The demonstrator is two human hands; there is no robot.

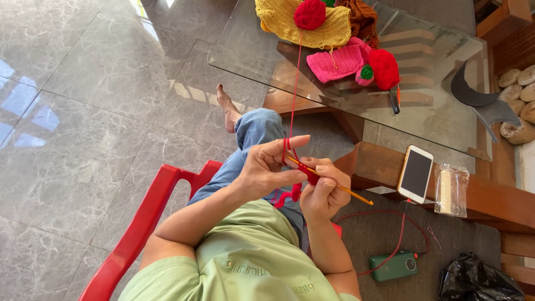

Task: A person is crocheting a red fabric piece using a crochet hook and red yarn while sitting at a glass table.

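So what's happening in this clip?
A person seated on a red chair is crocheting. The left hand tensions red yarn running up to a red yarn ball on the glass table. The right hand holds an orange crochet hook in a small red piece. Finished knits lie on the table.

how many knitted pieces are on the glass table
5 that I can make out: a yellow piece at the far edge, a brown piece beside it, a pink piece, a red piece, a small pink-green piece. Others may be hidden.
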